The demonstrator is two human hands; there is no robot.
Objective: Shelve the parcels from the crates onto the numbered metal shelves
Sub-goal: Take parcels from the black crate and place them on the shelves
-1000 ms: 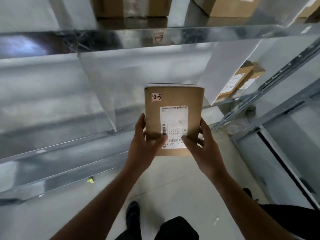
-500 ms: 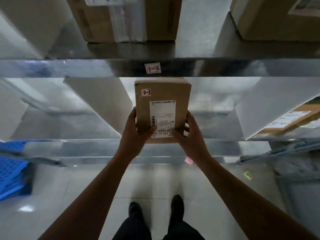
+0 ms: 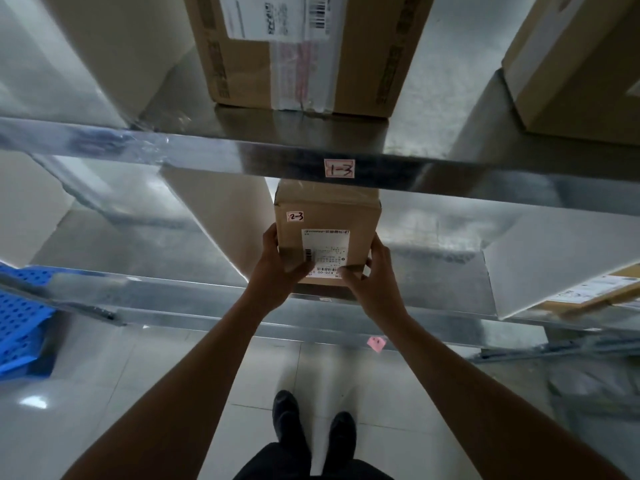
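Note:
A small brown cardboard parcel (image 3: 329, 216) with a pink "2-3" sticker and a white shipping label sits partly inside the second metal shelf (image 3: 194, 292), under the shelf edge tagged "1-3" (image 3: 339, 168). My left hand (image 3: 277, 268) grips its lower left corner, thumb on the label. My right hand (image 3: 372, 275) grips its lower right corner. The parcel's far end is hidden under the upper shelf.
A large taped carton (image 3: 298, 53) stands on the upper shelf, another carton (image 3: 581, 64) to its right. A labelled parcel (image 3: 595, 289) lies in the bay to the right. A blue perforated crate (image 3: 20, 317) sits at the left. A pink tag (image 3: 376, 343) marks the lower shelf edge.
The view has swung to face the shelves squarely and come closer. Both hands have carried the parcel forward into the bay below the "1-3" tag.

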